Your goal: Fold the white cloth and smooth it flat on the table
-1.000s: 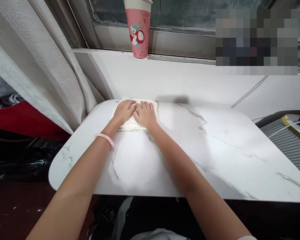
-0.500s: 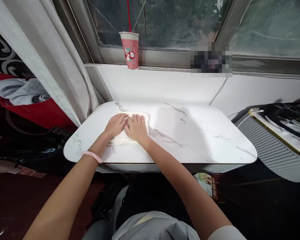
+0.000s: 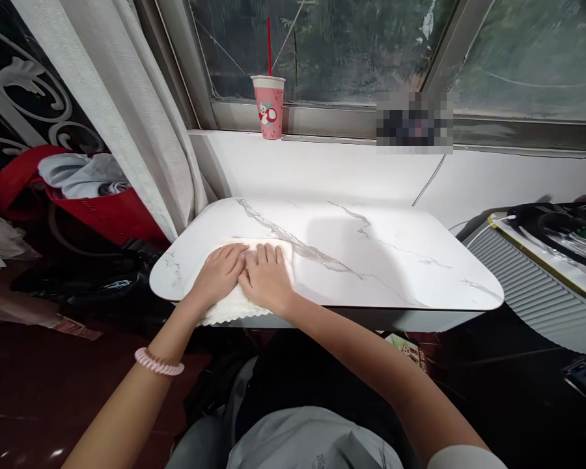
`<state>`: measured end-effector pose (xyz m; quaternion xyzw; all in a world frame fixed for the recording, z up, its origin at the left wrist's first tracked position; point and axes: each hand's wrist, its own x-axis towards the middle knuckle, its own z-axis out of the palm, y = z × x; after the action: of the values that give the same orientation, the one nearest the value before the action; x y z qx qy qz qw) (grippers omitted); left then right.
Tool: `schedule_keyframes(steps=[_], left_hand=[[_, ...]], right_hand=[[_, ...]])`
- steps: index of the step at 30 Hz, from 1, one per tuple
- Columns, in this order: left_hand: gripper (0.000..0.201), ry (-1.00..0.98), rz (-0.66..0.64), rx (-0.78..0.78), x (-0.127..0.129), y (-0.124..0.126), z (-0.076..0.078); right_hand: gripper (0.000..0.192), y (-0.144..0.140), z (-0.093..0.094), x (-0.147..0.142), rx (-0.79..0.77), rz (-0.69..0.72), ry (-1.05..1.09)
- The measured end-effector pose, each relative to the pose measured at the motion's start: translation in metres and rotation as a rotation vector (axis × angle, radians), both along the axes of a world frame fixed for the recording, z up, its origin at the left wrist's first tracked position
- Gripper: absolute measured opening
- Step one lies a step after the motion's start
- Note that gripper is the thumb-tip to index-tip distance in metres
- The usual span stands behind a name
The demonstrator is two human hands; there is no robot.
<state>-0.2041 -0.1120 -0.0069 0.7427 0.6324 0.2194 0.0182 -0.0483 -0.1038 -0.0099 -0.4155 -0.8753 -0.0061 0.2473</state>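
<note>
A cream-coloured cloth (image 3: 234, 309) lies on the left part of a white marble-patterned table (image 3: 371, 260), its scalloped near edge hanging over the table's front. My left hand (image 3: 219, 270) presses flat on the cloth with fingers stretched forward. Beside it, its thumb side touching the left hand, my right hand (image 3: 265, 277) also lies flat on the cloth, fingers a little spread. A pink coiled band (image 3: 159, 362) circles my left wrist.
A pink paper cup (image 3: 269, 111) with a red straw stands on the windowsill. A white curtain (image 3: 122, 117) and a red bag (image 3: 107, 218) with clothes are at the left. To the right, a ribbed white cabinet (image 3: 542, 283) carries cables. A small box (image 3: 405, 348) sits below the table.
Both hands and the cloth have slid nearer to my body, so the cloth's near edge now hangs past the table's front. The view has shifted slightly left.
</note>
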Motion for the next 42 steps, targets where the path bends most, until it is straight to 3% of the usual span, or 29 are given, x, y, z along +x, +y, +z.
schedule_keyframes(steps=[4,7,11,17,29,35,42], left_hand=[[0.046,-0.015,0.006,-0.015,-0.015,0.004,0.001],[0.045,0.049,-0.016,-0.033,-0.030,0.019,0.001],[0.042,0.119,-0.003,-0.065,-0.047,0.061,0.003],[0.038,0.027,0.086,-0.056,-0.052,0.126,0.008],[0.033,-0.064,0.039,-0.002,-0.068,0.210,0.010],[0.036,-0.064,0.024,0.014,-0.081,0.240,0.007],[0.039,-0.102,-0.015,0.035,-0.106,0.257,0.007]], right_hand=[[0.044,0.003,0.000,-0.014,0.003,-0.004,-0.004],[0.043,0.020,0.001,-0.025,0.010,0.015,-0.016],[0.040,0.065,0.004,-0.042,-0.002,0.062,-0.029],[0.039,0.123,0.005,-0.061,-0.064,-0.026,-0.014],[0.032,0.203,-0.002,-0.085,-0.049,-0.114,0.096],[0.031,0.229,-0.004,-0.098,-0.064,-0.136,0.135],[0.030,0.248,-0.004,-0.118,-0.031,-0.144,0.099]])
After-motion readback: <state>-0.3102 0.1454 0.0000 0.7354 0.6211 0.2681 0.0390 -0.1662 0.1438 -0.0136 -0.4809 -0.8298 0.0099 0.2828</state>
